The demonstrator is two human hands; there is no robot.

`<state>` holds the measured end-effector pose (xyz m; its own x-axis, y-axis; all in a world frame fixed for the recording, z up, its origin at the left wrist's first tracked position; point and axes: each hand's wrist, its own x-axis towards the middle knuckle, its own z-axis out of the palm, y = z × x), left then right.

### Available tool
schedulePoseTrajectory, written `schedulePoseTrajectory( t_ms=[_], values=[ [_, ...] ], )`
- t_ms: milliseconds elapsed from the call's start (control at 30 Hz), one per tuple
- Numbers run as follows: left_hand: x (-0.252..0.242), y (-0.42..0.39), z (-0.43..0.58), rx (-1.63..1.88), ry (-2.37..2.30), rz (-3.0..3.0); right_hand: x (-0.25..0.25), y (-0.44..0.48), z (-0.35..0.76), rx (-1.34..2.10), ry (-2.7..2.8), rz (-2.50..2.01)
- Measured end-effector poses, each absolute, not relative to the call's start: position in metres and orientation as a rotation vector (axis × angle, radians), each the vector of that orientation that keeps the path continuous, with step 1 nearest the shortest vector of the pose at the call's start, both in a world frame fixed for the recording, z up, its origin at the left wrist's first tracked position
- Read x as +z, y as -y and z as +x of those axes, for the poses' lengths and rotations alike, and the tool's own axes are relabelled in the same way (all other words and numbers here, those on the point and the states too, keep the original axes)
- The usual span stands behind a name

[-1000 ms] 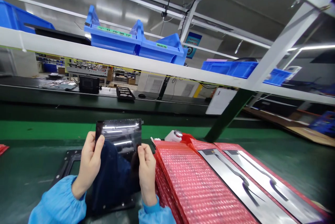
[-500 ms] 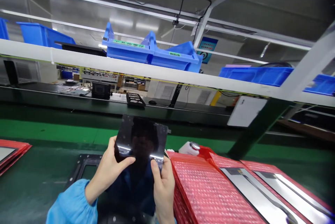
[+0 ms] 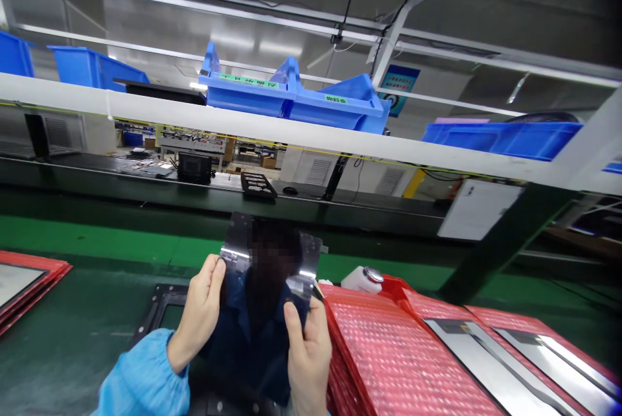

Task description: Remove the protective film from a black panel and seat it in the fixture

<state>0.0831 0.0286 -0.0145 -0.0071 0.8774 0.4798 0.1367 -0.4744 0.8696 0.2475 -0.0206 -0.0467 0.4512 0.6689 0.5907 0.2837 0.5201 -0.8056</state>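
Note:
A glossy black glass panel is held upright in front of me, tilted slightly right, mirroring my blue clothing. My left hand grips its left edge, thumb on the front face. My right hand clasps its lower right edge, thumb laid on the glass. Both wrists wear light blue sleeves. Under the panel a black metal frame lies flat on the dark green belt.
A stack of red bubble-wrap trays with silvery panels lies right of my hands. A white bottle stands behind the stack. More red trays lie at far left. Blue bins sit on the white shelf overhead.
The panel has been raised and tipped more upright, its face turned toward me. My view has swung left, bringing the left red trays into sight. Both hands keep their hold.

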Motion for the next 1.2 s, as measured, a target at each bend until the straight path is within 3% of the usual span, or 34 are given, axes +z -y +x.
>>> schedulePoseTrajectory(
  t_ms=[267, 1200],
  values=[
    [-0.006, -0.022, 0.086, 1.378, -1.171, 1.722, -0.050, 0.019, 0.248, 0.261, 1.122, -1.069],
    [-0.008, -0.043, 0.066, 1.506, -1.188, 1.733, -0.064, 0.017, 0.228, 0.430, 1.106, -1.002]
  ],
)
